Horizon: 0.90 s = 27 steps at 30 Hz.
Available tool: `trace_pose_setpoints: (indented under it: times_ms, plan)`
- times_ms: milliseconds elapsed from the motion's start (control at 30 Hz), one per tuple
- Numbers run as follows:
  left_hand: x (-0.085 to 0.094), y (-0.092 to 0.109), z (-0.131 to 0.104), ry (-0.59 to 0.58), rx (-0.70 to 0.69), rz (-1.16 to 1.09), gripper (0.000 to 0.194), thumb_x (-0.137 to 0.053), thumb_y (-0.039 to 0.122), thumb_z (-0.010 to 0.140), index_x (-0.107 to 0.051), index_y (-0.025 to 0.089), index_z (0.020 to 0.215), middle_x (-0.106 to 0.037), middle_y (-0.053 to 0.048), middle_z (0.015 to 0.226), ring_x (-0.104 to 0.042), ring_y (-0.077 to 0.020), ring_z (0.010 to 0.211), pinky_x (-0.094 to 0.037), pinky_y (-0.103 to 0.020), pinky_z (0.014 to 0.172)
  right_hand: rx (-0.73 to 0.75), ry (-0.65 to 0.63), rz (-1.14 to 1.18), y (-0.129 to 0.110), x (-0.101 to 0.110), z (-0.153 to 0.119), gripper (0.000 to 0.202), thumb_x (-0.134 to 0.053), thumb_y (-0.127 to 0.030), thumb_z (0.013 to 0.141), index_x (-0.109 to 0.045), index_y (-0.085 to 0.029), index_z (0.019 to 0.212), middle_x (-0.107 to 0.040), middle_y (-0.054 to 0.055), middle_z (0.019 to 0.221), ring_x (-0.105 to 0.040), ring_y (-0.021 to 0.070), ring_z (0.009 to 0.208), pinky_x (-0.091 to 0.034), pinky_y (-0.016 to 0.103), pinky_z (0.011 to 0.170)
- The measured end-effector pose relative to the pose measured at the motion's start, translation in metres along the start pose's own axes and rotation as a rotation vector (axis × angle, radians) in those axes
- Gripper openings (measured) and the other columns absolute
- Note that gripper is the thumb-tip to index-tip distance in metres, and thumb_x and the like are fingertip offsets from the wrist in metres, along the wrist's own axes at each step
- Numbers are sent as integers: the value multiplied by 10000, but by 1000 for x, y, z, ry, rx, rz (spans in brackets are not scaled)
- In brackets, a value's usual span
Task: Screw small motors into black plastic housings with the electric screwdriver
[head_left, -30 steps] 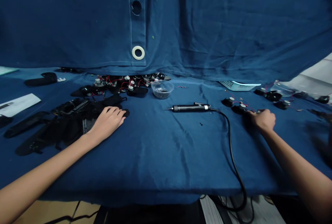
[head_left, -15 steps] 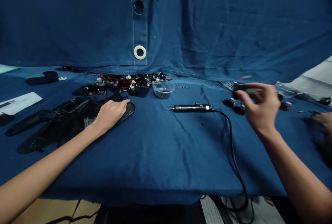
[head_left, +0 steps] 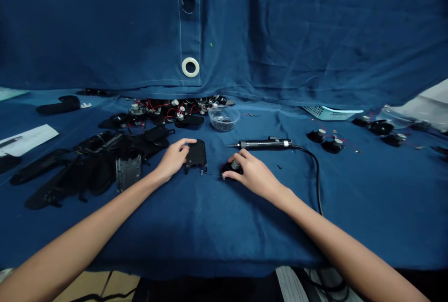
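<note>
My left hand is closed on the side edge of a black plastic shell, its hollow side showing. To the right, my right hand grips a small motor on a round black base between thumb and fingers, low over the cloth. A thin wire trails from this part toward the shell. Just behind my right hand lies a black electric screwdriver with its tip pointing left. Beyond the shell stands a clear plastic bowl holding small dark bits, perhaps screws.
Black housing parts are heaped at the left, beside a white paper. Motors with red wires lie at the back. More motor parts and a pale green basket sit at the right. The screwdriver's cord runs off the front edge.
My right hand has come from the far right to the middle with the motor part. My left hand has moved right, bringing the shell away from the left heap.
</note>
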<state>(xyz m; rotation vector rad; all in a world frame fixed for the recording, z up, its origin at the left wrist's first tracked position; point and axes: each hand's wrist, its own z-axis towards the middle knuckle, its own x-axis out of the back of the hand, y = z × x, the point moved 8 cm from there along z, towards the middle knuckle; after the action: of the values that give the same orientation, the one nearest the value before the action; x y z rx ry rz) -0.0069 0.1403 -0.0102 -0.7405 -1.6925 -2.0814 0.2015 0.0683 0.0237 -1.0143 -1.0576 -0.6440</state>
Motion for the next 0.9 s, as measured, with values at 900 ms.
trace_pose_setpoints:
  times_ms: [900]
  plan:
    - [-28,101,-75,-48,-773,149,500,-608,149,841,-422,186,1304,-549,-101,1246,-511,-225,1191,-430,-411,1033,442,126,-146,-29,18,-20,427,-506,-392,945,-512,-144,1293,-585,90,989,-593,185,877,-553,340,808]
